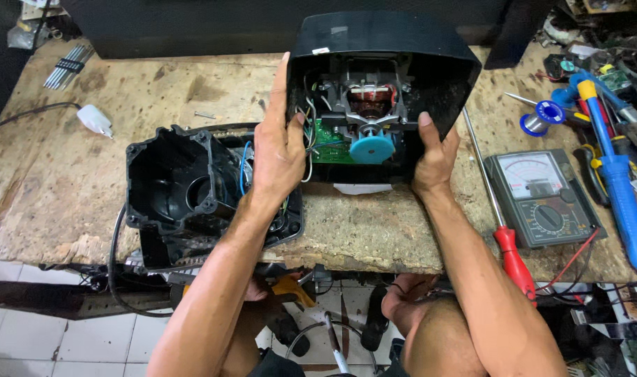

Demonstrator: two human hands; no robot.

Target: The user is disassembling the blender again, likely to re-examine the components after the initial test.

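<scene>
**Two hands on the opened motor housing**

Two hands hold one thing here: the black motor housing, tipped so its open underside faces me, standing on the far middle of the worktop. My left hand is flat against the housing's left wall, its fingers stretched up along the edge and the thumb hooked in among the loose wires. My right hand clasps the lower right edge, thumb pressed on the rim, the other fingers hidden behind the shell. Both hands are closed on the housing.

Inside I see the motor with its copper winding, a green circuit board and a blue round coupler at the front.

Just left of the housing, touching my left forearm, lies the black base shell, empty and open towards me. To the right lie a long red-handled screwdriver, an analogue multimeter, a blue soldering tool and a solder spool.

As I judge it, the wires are the weak point: my left thumb sits among them, and a twist of the housing could pull one from the board. The housing also stands tilted on its edge, so a slackened grip could let it topple.
</scene>
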